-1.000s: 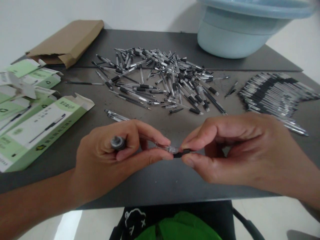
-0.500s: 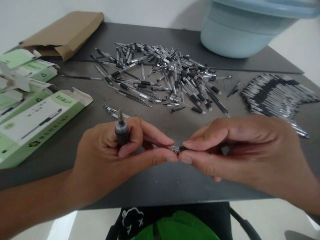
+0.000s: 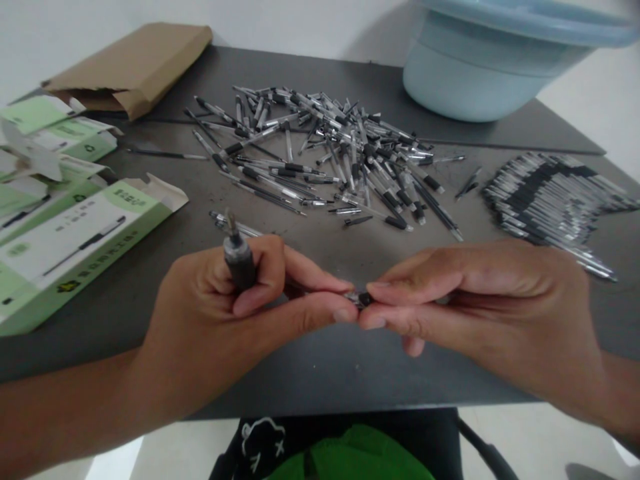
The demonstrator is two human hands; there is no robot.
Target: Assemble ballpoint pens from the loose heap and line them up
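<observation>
My left hand (image 3: pixel 215 313) is closed, with a pen barrel (image 3: pixel 241 267) tucked among its fingers, dark grip and pointed tip sticking up. Its thumb and forefinger also pinch a small clear pen part (image 3: pixel 354 297). Facing it, my right hand (image 3: pixel 480 300) grips a small black pen piece (image 3: pixel 365 299) between thumb and fingertips. The clear and black pieces meet between the two hands; fingers cover most of both, so whether they are joined I cannot tell. Behind the hands lies a loose heap of pen parts (image 3: pixel 350 143).
Neatly laid pens (image 3: pixel 545 193) form a fan at the right. Green-and-white pen boxes (image 3: pixel 95 247) stand at the left, with a brown paper bag (image 3: pixel 135 63) behind. A light blue basin (image 3: pixel 470 73) sits at the back right of the grey table (image 3: pixel 310 373).
My right hand's fingers have shifted slightly, a lower fingertip moving left. The pen barrel in my left hand tilts a little further left. Both hands keep their pinch.
</observation>
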